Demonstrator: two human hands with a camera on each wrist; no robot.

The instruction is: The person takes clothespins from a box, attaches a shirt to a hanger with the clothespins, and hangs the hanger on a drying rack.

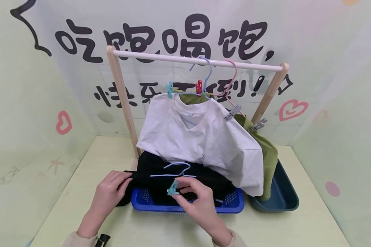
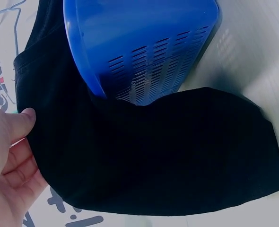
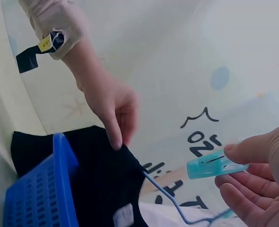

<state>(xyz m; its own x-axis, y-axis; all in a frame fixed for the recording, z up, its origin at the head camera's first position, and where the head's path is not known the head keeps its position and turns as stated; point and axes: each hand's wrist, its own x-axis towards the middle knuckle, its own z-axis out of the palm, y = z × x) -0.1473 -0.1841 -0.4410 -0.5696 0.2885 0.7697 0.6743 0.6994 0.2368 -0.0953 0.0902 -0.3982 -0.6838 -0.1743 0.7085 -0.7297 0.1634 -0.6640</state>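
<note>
My left hand (image 1: 109, 190) pinches a black T-shirt (image 2: 130, 151) near its shoulder, and the sleeve drapes down beside the basket in the left wrist view. A light blue hanger (image 1: 160, 175) is at the shirt's neck, its hook pointing up; part of it is hidden inside the cloth. Between thumb and fingers, my right hand (image 1: 201, 200) holds a teal clothespin (image 3: 213, 164) just in front of the hanger, apart from the cloth. Under the black shirt stands a blue plastic basket (image 1: 185, 208) with slotted sides.
Behind, a wooden rack with a white rod (image 1: 160, 57) carries a white T-shirt (image 1: 185, 140) and a green garment (image 1: 267, 154) on hangers, held with several clips. A dark teal basin (image 1: 284, 192) stands at the right. Printed curtain surrounds the table (image 1: 89, 164).
</note>
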